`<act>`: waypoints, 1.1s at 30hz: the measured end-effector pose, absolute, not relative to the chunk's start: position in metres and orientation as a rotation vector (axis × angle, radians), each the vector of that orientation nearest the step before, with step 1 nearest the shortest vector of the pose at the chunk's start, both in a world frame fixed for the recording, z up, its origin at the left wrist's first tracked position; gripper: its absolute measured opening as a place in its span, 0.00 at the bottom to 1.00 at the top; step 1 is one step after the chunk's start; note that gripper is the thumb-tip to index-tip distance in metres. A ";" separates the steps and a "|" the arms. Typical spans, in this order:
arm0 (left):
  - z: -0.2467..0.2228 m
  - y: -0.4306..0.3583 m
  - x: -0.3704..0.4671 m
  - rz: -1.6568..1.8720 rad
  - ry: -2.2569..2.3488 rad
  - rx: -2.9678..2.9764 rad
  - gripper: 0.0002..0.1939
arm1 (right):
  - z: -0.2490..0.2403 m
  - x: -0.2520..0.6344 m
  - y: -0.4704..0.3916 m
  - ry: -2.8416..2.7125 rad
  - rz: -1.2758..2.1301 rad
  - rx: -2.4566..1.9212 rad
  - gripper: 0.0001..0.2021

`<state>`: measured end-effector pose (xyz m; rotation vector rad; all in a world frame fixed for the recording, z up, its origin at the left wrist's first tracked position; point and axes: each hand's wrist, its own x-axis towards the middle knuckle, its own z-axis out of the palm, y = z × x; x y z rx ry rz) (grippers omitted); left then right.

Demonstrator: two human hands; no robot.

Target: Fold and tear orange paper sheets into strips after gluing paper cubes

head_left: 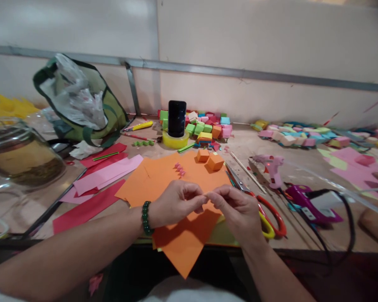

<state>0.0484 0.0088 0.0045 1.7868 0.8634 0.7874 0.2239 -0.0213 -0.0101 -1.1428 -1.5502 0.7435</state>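
My left hand [178,204], with a green bead bracelet [147,218] at the wrist, is closed in a pinch. Its fingertips meet those of my right hand [239,209], also pinched, over something tiny that the fingers mostly hide. Both hands are above overlapping sheets of orange paper [145,180], one corner of which hangs past the table's front edge. A small folded pink paper strip [179,170] lies on the orange sheets just beyond my fingers. Two orange paper cubes [214,162] sit at the back right of the sheets. Scissors [272,214] with red and yellow handles lie beside my right hand.
On the right are a pink glue gun [274,170] and a purple power strip [315,205] with cables. Colourful paper cubes [204,128] are heaped behind a phone [177,118] on a tape roll [175,140]. Red paper [82,209], a glass jar [25,155] and a green bag [113,113] lie left.
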 end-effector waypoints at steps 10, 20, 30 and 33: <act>-0.003 0.012 0.049 0.780 0.799 1.798 0.10 | -0.009 0.224 -0.016 -1.519 0.835 -1.174 0.11; -0.001 0.022 0.045 0.884 0.780 1.533 0.10 | -0.016 0.225 -0.017 -1.594 0.941 -1.257 0.10; -0.004 0.020 0.047 0.829 0.737 1.460 0.13 | -0.014 0.218 -0.019 -1.665 0.647 -1.212 0.09; -0.006 0.022 0.048 0.842 0.744 1.463 0.13 | -0.015 0.216 -0.020 -1.654 0.699 -1.269 0.10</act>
